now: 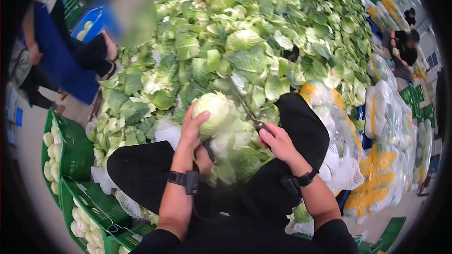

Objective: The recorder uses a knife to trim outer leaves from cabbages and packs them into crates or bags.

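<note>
A pale green cabbage [214,113] rests in my left hand [191,127], which is closed round its left side. My right hand [278,142] grips a knife by its dark handle [259,126]. The thin blade [241,98] points up and left, just right of the cabbage and apart from it. Below the cabbage, between my knees, loose leaves [230,153] are partly blurred. A wide heap of trimmed cabbage leaves [254,56] spreads in front of me.
Green crates [75,160] holding pale cabbages stand at my left. Clear bags with yellow bands [376,174] are stacked at right. White foam netting [346,169] lies beside my right knee. A person in a blue apron [61,56] is at far left; another person [405,49] is at far right.
</note>
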Demonstrator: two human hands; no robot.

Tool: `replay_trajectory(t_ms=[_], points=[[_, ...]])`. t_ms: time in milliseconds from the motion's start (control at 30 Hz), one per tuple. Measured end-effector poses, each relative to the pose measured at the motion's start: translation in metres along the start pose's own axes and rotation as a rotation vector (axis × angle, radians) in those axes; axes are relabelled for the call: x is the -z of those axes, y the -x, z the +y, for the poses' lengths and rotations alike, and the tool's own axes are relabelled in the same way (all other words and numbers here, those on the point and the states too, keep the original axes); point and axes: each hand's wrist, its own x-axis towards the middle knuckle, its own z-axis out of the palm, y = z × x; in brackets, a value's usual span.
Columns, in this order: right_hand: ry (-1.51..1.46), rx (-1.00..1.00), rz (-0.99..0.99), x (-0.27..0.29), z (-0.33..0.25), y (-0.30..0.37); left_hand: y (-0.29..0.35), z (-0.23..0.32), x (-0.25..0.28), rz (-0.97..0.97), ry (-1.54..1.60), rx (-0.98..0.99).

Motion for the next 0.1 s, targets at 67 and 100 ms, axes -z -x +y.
replay_trajectory(t_ms=[67,100], points=[[-0.173,-0.066,0.003,0.001,0.005,0.006,-0.005,0.008,-0.004,-0.052,-0.145,-0.041],[-0.217,-0.071,-0.015,0.004,0.017,0.006,-0.001,0.019,-0.008,-0.072,-0.252,-0.066]])
